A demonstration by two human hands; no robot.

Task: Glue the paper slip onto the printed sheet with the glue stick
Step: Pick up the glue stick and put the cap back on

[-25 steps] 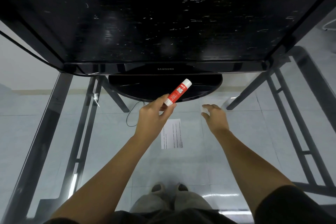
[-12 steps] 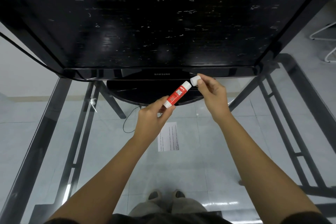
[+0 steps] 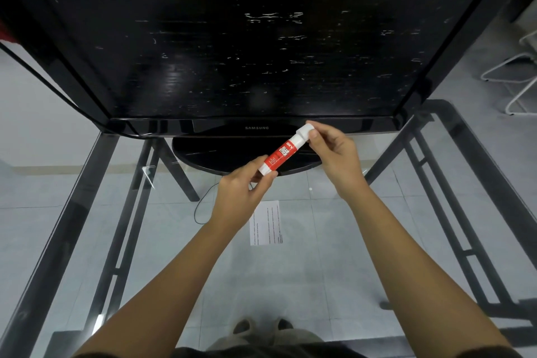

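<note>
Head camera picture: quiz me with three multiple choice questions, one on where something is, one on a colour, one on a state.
1. Where is the printed sheet?
A) held up in the air
B) flat on the glass table, between the forearms
C) crumpled in a fist

2. What colour is the glue stick label?
A) blue
B) green
C) red

3. What is the right hand doing?
A) pinching the stick's white cap
B) lying flat on the sheet
C) hanging idle

Answers:
1 B, the sheet lies flat and no hand touches it.
2 C, the label is red with white lettering.
3 A, its thumb and fingers pinch the cap while the left hand holds the stick's base.
</note>
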